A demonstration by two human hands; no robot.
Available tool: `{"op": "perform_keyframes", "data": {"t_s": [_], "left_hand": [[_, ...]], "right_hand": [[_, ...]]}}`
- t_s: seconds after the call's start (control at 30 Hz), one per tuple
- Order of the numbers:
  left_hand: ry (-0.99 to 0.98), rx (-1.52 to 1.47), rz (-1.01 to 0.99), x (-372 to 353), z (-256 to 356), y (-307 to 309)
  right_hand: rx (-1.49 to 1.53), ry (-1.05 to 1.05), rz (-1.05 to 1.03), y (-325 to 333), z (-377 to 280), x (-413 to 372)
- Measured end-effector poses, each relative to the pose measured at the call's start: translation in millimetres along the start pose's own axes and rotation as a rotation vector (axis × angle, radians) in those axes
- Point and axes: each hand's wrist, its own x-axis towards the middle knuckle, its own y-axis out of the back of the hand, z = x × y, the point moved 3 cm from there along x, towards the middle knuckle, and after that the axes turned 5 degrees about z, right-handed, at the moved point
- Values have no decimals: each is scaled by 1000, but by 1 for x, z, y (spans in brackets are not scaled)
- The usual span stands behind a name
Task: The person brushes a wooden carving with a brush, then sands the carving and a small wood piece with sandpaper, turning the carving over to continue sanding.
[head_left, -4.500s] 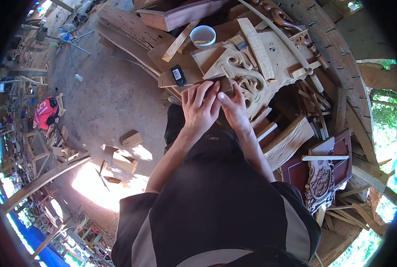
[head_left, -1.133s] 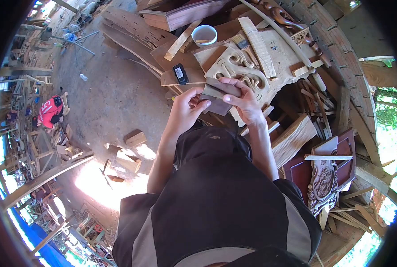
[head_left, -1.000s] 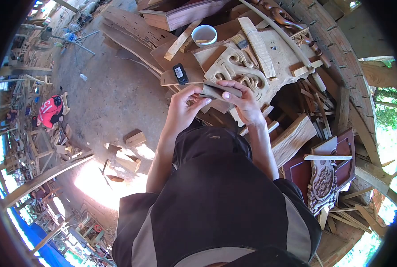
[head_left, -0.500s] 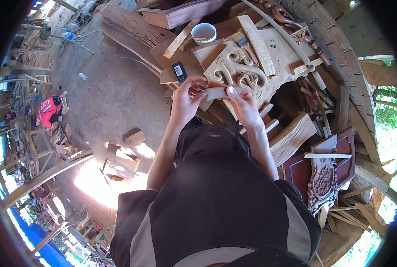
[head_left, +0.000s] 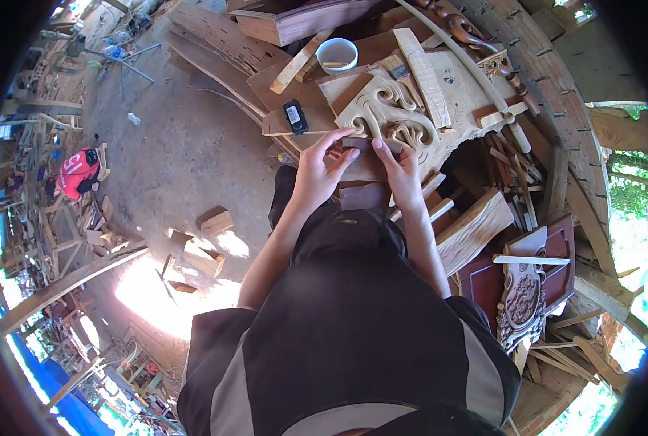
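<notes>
Between my two hands is a small brownish strip of sandpaper [head_left: 362,145], stretched level in front of the carved wooden scrollwork [head_left: 391,110]. My left hand [head_left: 317,166] pinches its left end between thumb and fingers. At the other end, my right hand [head_left: 402,173] grips it with the thumb on top. The pale carving has curling scrolls, and its near edge is partly hidden behind my hands. Close to my lap lies a flat dark brown piece [head_left: 362,196], just below the strip.
A white tub [head_left: 336,54], a brush [head_left: 394,67] and a black device with a label [head_left: 293,117] sit on boards around the carving. Wood offcuts [head_left: 476,229] and a dark carved panel [head_left: 525,294] are to the right. A person in red [head_left: 77,173] is far left.
The strip has turned from its pale face to a darker brown one and now lies flatter between my hands. My left fingers have opened out along it. The dark piece by my lap has come into view.
</notes>
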Motion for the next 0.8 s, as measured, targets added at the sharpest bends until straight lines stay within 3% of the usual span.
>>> {"op": "perform_keyframes", "data": {"t_s": [0.07,0.2,0.3,0.37,0.4,0.43,0.5,0.57,0.63,0.7,0.77,0.8], "left_hand": [[51,-44,-21,0,-2,1],[-34,-19,-45,2,-5,4],[37,-112,37,5,-8,8],[105,-177,114,8,-4,13],[137,-309,144,10,0,16],[169,-442,175,11,2,19],[157,-426,163,13,-1,25],[282,-528,62,10,-3,24],[321,-523,25,5,0,21],[304,-500,-55,0,9,15],[302,-423,-59,-2,20,12],[262,-376,-86,-2,26,11]], "right_hand": [[107,-92,-24,-2,0,-1],[211,-187,-90,2,2,0],[111,-120,-207,-2,-3,-2],[-30,156,-154,-7,-6,-4],[-80,175,-205,-7,-3,-1],[-81,175,-205,-3,-1,0],[-207,-20,-327,-2,3,-1],[-75,-30,-278,-7,20,2],[-463,306,-16,-5,13,1],[-419,331,29,-6,24,5],[-352,221,145,-1,29,5],[-428,338,86,-1,29,8]]}}
